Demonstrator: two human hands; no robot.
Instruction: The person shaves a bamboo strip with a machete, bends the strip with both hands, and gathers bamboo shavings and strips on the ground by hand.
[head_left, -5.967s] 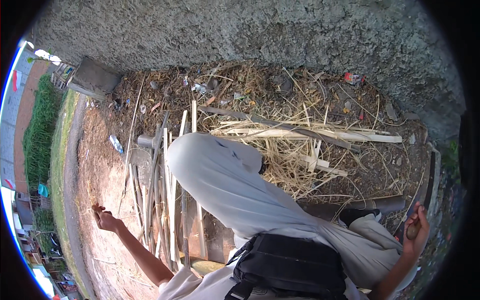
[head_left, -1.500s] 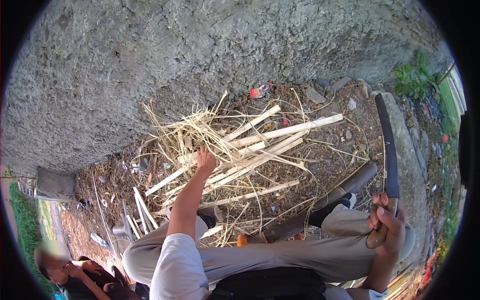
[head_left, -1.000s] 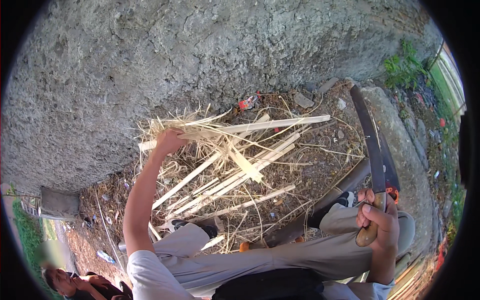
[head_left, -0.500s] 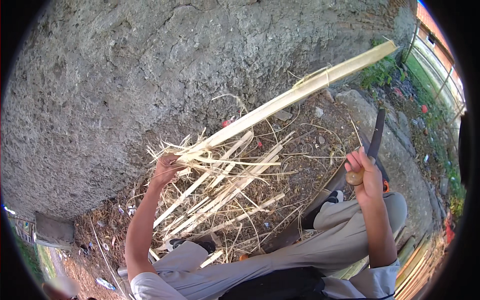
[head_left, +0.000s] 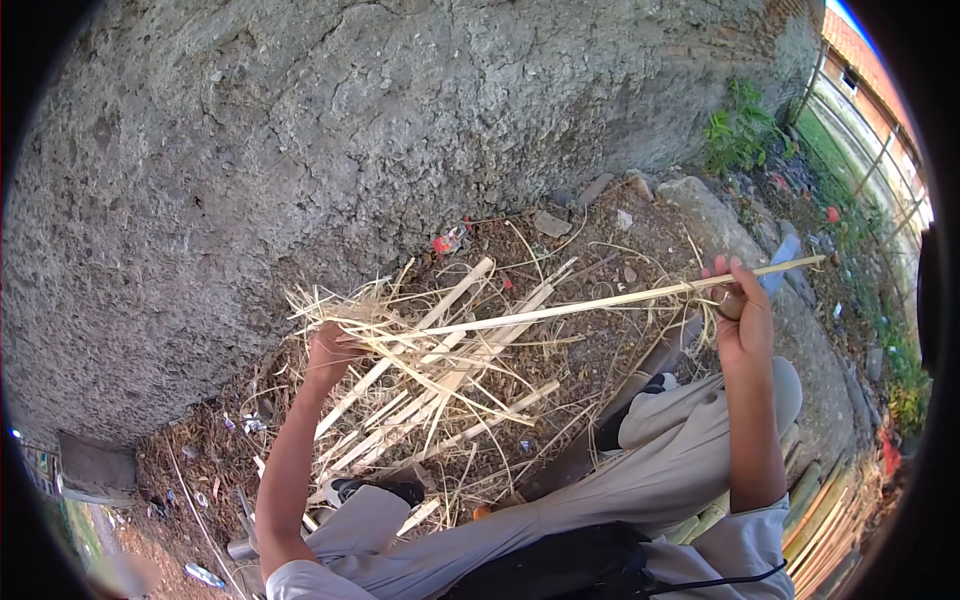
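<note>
A long pale bamboo strip (head_left: 560, 309) stretches across in front of me, seen narrow edge on. At its left end my left hand (head_left: 335, 352) is closed around it, among curled shavings. The strip's far right end passes over the fingers of my right hand (head_left: 744, 318). That hand is closed on the round wooden handle of a long knife (head_left: 783, 264), whose blade glints pale blue beside the strip. Thin fibres hang from the strip near the knife. Below lies a loose heap of split bamboo strips (head_left: 455, 375) between my feet.
A rough grey wall (head_left: 300, 150) rises ahead. To the right sits a large stone (head_left: 705, 210), with a green plant (head_left: 740, 130) behind it. A dark, long piece (head_left: 570, 465) lies between my legs. Bamboo poles (head_left: 825, 520) are stacked at lower right. Litter dots the ground.
The bamboo strip has swung down from a steep slant to nearly level and turned edge on. The right hand with the knife has come up against the strip. The left hand keeps its hold.
</note>
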